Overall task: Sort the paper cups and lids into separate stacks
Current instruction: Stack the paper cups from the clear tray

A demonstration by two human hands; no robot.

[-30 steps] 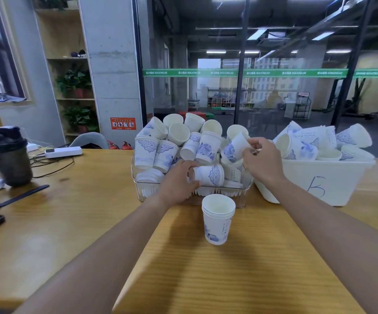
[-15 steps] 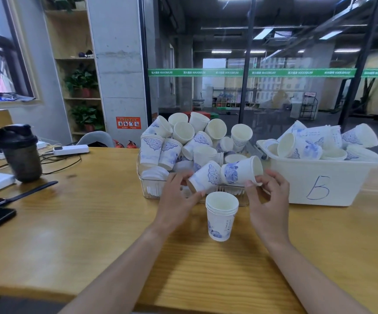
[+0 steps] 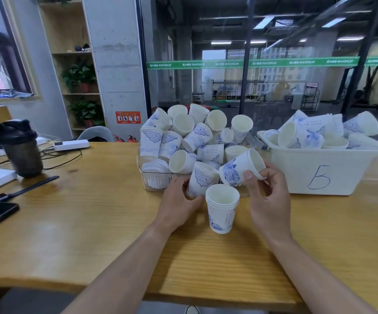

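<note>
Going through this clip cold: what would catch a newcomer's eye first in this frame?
Probably the heap of blue-patterned paper cups spilling out of the clear bin at the table's middle, with a white tub marked B to its right, also full of cups. In front, the left hand and right hand each hold a cup over the small upright cup stack on the wooden table.

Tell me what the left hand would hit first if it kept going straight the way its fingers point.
Probably the clear bin of cups just beyond it. The left hand grips a tilted cup and points away from the person toward that bin's front wall, though the depth between them is hard to judge.
</note>
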